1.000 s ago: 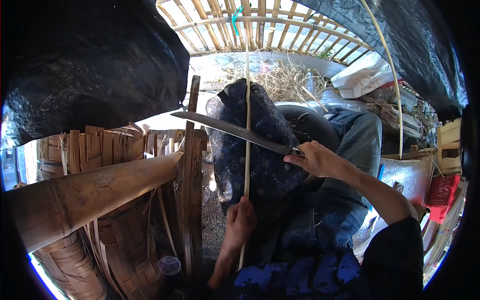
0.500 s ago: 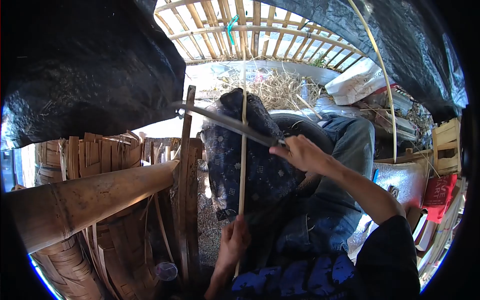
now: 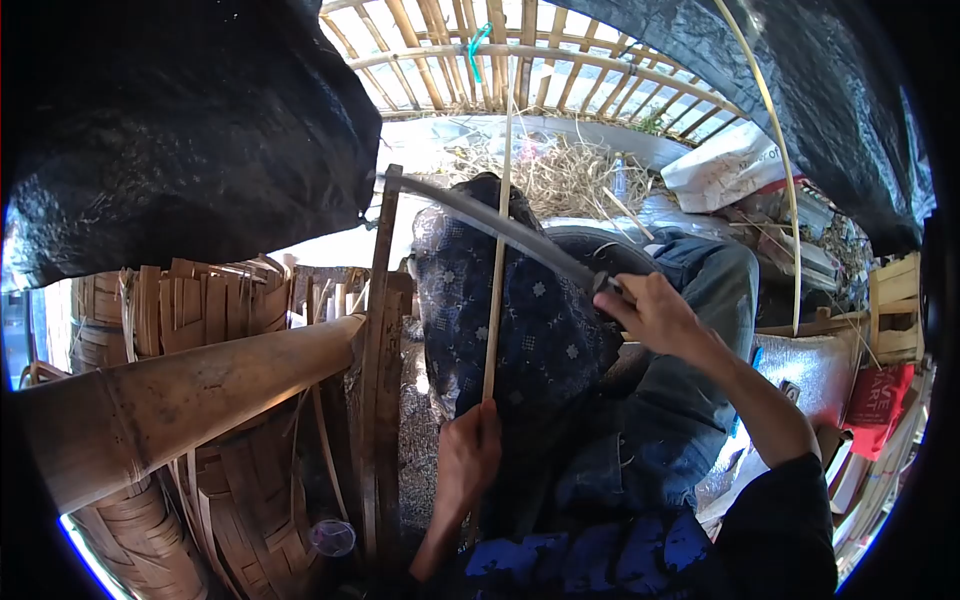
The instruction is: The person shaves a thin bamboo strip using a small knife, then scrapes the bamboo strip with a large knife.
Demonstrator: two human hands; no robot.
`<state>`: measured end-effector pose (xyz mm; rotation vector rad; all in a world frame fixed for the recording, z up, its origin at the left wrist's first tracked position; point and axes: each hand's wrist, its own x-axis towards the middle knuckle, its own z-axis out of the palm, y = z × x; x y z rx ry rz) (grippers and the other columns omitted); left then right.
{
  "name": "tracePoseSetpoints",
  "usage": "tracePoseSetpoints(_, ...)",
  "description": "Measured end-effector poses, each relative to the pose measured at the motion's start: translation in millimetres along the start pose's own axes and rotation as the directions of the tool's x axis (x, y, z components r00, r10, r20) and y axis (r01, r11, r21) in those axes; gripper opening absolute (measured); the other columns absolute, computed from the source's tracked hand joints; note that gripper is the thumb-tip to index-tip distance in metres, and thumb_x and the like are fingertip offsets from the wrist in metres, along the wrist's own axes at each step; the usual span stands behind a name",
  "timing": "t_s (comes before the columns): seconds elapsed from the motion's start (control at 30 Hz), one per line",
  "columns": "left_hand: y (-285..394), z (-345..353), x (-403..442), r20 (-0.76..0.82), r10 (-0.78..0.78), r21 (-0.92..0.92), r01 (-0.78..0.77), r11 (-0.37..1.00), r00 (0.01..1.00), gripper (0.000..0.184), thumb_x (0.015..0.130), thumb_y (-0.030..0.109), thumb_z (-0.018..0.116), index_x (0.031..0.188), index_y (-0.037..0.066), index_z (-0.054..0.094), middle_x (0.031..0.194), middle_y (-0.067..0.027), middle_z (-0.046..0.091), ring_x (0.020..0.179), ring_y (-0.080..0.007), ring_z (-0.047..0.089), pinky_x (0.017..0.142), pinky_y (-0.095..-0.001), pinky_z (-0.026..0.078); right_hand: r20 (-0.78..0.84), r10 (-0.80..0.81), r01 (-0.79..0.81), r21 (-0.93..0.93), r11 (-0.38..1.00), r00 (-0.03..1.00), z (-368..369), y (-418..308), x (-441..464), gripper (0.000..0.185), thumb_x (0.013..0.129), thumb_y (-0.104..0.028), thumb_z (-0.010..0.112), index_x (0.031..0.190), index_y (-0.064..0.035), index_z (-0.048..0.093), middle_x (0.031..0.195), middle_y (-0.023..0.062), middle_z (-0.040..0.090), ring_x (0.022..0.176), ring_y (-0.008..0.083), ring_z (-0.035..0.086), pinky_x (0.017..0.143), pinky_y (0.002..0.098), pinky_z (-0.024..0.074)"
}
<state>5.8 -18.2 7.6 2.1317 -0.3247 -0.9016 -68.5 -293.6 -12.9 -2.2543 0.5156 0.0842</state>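
Observation:
My left hand is closed round the lower part of a long, thin bamboo strip, which runs up and away from me over my lap. In my right hand is the handle of a long-bladed knife. Its blade slants up to the left and crosses the strip well above my left hand; whether the edge touches the strip I cannot tell. Beneath both lies a dark blue patterned cloth draped over my leg.
On the left, a thick bamboo pole points at an upright wooden post, beside woven bamboo baskets. Black plastic sheeting hangs at upper left. Dry shavings lie ahead before a bamboo fence. A red bag sits at right.
My left hand has moved up along the strip, away from my body. The right hand with the knife has shifted slightly right and down. The view has turned a little.

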Motion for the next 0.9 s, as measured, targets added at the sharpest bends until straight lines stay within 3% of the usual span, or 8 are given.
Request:
tracePoseSetpoints(0.07,1,3,1,-0.067,0.061,0.135,-0.052,0.99,0.996,0.037,0.096,0.021,0.048,0.066,0.0,0.053,0.049,-0.018,0.049,0.041,-0.0316,0.053,0.04,-0.0403,0.034,0.05,0.014,-0.013,-0.014,1.0,0.999,4,-2,-13,0.052,0.09,-0.046,0.058,0.07,0.001,0.054,0.053,0.0182,0.052,0.048,0.0353,0.055,0.049,0.0418,0.0412)
tracePoseSetpoints(0.17,-1,10,1,-0.153,0.233,0.42,-0.15,0.895,0.96,0.035,0.095,0.019,0.051,0.064,0.003,0.052,0.048,-0.0178,0.051,0.041,-0.0344,0.056,0.038,-0.0426,0.039,0.148,0.046,-0.041,-0.033,0.999,0.988,8,-11,-23,0.054,0.089,-0.051,0.056,0.068,-0.0012,0.053,0.052,0.0159,0.054,0.049,0.0352,0.058,0.051,0.0421,0.0446)
tracePoseSetpoints(0.2,1,11,0,-0.152,0.229,0.422,-0.146,0.895,0.962,0.035,0.095,0.019,0.051,0.064,0.003,0.052,0.048,-0.0178,0.051,0.041,-0.0344,0.056,0.038,-0.0426,0.039,0.165,0.033,-0.027,-0.042,0.999,0.986,10,-12,-26,0.054,0.089,-0.052,0.055,0.068,-0.0016,0.054,0.051,0.0151,0.054,0.049,0.0347,0.058,0.051,0.0424,0.0449)
tracePoseSetpoints(0.27,7,12,-2,-0.144,0.327,0.64,-0.164,0.751,0.934,0.033,0.094,0.02,0.052,0.064,0.007,0.051,0.049,-0.0163,0.055,0.042,-0.0332,0.059,0.039,-0.0435,0.043,0.181,0.021,-0.012,-0.051,0.999,0.983,9,-14,-27,0.054,0.089,-0.052,0.055,0.069,-0.002,0.055,0.051,0.0142,0.055,0.049,0.0342,0.058,0.051,0.0426,0.0452)
tracePoseSetpoints(0.53,8,22,-8,-0.073,0.308,0.723,-0.163,0.671,0.948,0.031,0.095,0.022,0.052,0.066,0.009,0.051,0.049,-0.0121,0.057,0.042,-0.0305,0.059,0.039,-0.0399,0.046,0.359,0.179,-0.183,-0.024,0.983,0.916,0,-22,-29,0.055,0.092,-0.051,0.052,0.073,0.0004,0.057,0.056,0.0171,0.056,0.059,0.0369,0.061,0.058,0.0423,0.0453)
tracePoseSetpoints(0.77,6,30,-10,-0.077,0.348,0.754,-0.174,0.634,0.934,0.031,0.095,0.024,0.052,0.068,0.009,0.052,0.046,-0.0126,0.056,0.04,-0.0295,0.059,0.038,-0.0391,0.045,0.305,0.18,-0.164,-0.075,0.984,0.935,16,-7,-31,0.059,0.091,-0.054,0.049,0.072,0.0006,0.058,0.057,0.018,0.056,0.062,0.0374,0.062,0.061,0.0435,0.0455)
tracePoseSetpoints(0.83,5,30,-10,-0.077,0.347,0.754,-0.173,0.633,0.935,0.031,0.095,0.024,0.052,0.068,0.009,0.052,0.046,-0.0126,0.056,0.04,-0.0292,0.059,0.038,-0.039,0.045,0.263,0.154,-0.144,-0.057,0.988,0.953,24,-1,-29,0.071,0.087,-0.066,0.044,0.062,-0.0008,0.054,0.056,0.0186,0.057,0.059,0.0371,0.063,0.06,0.0449,0.0493)
tracePoseSetpoints(0.9,5,30,-9,-0.084,0.345,0.755,-0.166,0.635,0.935,0.03,0.095,0.024,0.052,0.068,0.009,0.052,0.046,-0.0126,0.055,0.039,-0.0289,0.059,0.038,-0.039,0.045,0.237,0.171,-0.153,-0.096,0.984,0.956,28,-2,-24,0.071,0.086,-0.068,0.044,0.063,-0.0015,0.055,0.058,0.0195,0.058,0.062,0.0368,0.065,0.062,0.0444,0.0507)
